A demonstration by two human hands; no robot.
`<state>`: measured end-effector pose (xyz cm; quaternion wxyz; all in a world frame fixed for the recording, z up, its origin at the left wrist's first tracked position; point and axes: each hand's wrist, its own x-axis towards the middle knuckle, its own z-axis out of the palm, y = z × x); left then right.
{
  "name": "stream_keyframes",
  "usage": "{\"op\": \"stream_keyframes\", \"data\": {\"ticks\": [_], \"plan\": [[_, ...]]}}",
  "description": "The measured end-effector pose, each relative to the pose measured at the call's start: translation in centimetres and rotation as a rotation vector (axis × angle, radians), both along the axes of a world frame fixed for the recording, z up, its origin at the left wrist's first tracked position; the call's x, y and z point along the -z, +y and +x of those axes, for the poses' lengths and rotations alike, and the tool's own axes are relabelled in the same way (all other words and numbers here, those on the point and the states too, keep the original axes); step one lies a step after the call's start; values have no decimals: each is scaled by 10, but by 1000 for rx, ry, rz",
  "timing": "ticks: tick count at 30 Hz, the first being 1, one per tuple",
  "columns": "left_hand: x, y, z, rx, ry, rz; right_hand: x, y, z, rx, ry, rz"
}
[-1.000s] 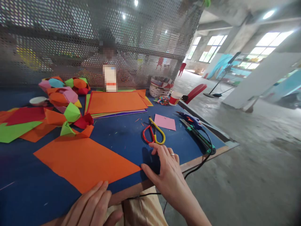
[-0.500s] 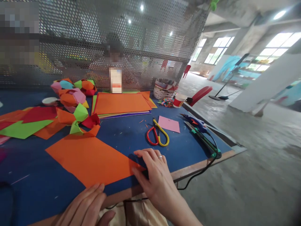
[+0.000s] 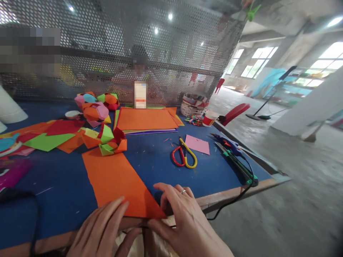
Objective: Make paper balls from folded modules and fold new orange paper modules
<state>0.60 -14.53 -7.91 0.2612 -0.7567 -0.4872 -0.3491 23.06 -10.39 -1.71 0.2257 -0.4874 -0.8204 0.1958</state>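
Orange sheet (image 3: 118, 182) now turned; right corner meets near table (image 3: 56, 238) edge, likely easing grip. Left hand (image 3: 100, 225) flattened; right hand (image 3: 184, 212) curled, pinch unclear.

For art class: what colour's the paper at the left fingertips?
The paper is orange, clearest in the head view.

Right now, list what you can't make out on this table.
Orange sheet, near-left part: head view, covered by the left hand.
Right hand: head view, its own back hides whether its fingers pinch the sheet.
Magenta object: head view, blurred and cut off by the left edge.
Coloured bits: head view, too small to identify.
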Motion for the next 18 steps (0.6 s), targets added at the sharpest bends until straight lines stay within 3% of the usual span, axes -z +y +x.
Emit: {"op": "stream_keyframes", "data": {"ticks": [7, 11, 15, 18], "plan": [[6, 1, -8, 69, 34, -13, 7, -2, -2, -272, -33, 139], [3, -4, -13, 113, -17, -78, 8, 7, -8, -292, -12, 198], [-23, 3, -19, 108, -52, -130, 13, 20, -14, -268, 115, 330], [-48, 28, -21, 85, -32, -217, 17, 24, -16, -260, 161, 379]]}}
